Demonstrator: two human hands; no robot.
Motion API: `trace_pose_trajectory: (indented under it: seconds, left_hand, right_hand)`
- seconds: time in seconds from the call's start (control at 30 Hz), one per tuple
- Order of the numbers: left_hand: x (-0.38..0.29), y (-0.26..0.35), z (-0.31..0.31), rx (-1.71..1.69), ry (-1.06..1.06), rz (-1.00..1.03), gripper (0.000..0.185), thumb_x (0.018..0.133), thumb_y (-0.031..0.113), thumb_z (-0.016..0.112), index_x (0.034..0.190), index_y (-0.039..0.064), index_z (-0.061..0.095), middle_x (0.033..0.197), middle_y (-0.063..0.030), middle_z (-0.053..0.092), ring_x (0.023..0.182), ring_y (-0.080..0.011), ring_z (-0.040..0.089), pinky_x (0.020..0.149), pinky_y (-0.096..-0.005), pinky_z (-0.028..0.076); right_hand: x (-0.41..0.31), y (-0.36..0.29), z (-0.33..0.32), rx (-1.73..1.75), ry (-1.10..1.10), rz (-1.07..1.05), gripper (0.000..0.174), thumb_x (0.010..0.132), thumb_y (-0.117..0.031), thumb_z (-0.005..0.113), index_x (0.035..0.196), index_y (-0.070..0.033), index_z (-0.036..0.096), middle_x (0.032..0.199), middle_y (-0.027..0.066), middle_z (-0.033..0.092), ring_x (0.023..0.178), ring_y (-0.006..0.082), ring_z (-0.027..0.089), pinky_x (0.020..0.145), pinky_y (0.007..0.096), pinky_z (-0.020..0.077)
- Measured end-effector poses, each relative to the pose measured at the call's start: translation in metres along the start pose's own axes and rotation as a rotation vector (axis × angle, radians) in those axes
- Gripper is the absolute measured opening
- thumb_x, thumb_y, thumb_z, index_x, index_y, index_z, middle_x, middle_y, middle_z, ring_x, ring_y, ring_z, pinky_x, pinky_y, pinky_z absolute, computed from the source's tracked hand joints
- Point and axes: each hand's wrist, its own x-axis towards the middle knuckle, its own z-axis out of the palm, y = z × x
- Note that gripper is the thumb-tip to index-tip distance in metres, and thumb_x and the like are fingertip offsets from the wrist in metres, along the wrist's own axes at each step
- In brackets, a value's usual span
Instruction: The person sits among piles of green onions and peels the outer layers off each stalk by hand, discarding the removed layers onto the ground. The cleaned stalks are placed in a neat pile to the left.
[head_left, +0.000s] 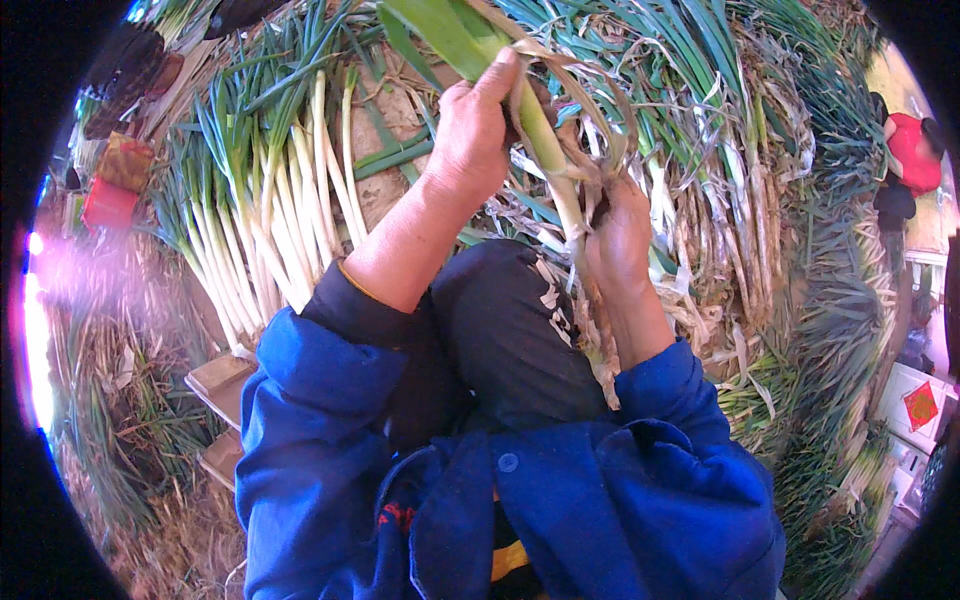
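A thick green onion stalk (553, 154) slants between my hands above my right knee. Around its green upper part my left hand (476, 120) is closed, the thumb pointing up along the leaves. Lower down, my right hand (619, 225) grips the pale lower stalk together with dry brown outer leaves (611, 105), which curl loose from it. More withered husk (600, 345) hangs below that hand towards my sleeve. The fingertips of both hands are partly hidden behind the stalk and husk.
Cleaned white-stemmed green onions (281, 202) lie in a row at left. Unpeeled ones with dry husks (720, 187) are heaped at right. Beside my left arm is a wooden board (225, 375). A person in red (913, 154) is at the far right.
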Motion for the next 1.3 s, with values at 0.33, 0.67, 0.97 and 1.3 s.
trace_pose_trajectory:
  seconds: [0.33,0.67,0.97,1.3]
  left_hand:
    - [0.018,-0.003,-0.018,-0.496,0.040,-0.280,0.026,0.093,0.025,0.040,0.101,0.003,0.051,0.080,-0.0087,0.054,0.072,-0.0218,0.054,0.070,-0.0406,0.048]
    - [0.038,0.002,-0.040,-0.576,0.167,-0.279,0.023,0.092,0.025,0.043,0.091,0.003,0.049,0.070,-0.0086,0.050,0.059,-0.0202,0.047,0.060,-0.0393,0.045]
    - [0.060,0.019,-0.106,-0.555,0.321,0.003,0.018,0.091,0.023,0.048,0.097,0.006,0.049,0.083,-0.0068,0.052,0.073,-0.0219,0.052,0.069,-0.0400,0.048]
    - [0.046,0.049,-0.122,-0.583,0.131,0.042,0.021,0.090,0.029,0.046,0.089,0.008,0.050,0.074,-0.0074,0.051,0.070,-0.0224,0.051,0.078,-0.0531,0.042]
  right_hand:
    - [0.009,-0.005,0.026,0.022,-0.160,-0.035,0.018,0.089,-0.011,0.048,0.099,0.002,0.055,0.080,0.0061,0.058,0.073,0.0140,0.058,0.062,0.0272,0.0511]
    - [-0.021,-0.005,-0.019,-0.781,-0.246,-0.119,0.017,0.087,-0.013,0.049,0.094,0.001,0.056,0.071,0.0023,0.051,0.062,0.0097,0.046,0.056,0.0258,0.0385]
    - [-0.061,-0.002,-0.165,-1.481,-0.464,-0.251,0.009,0.082,-0.005,0.047,0.090,-0.002,0.050,0.073,0.0177,0.047,0.064,0.0336,0.047,0.059,0.0388,0.0387]
    - [-0.060,-0.048,-0.299,-2.354,-0.461,0.786,0.039,0.068,-0.014,0.057,0.106,-0.004,0.055,0.091,0.0230,0.060,0.084,0.0381,0.059,0.072,0.0452,0.0475]
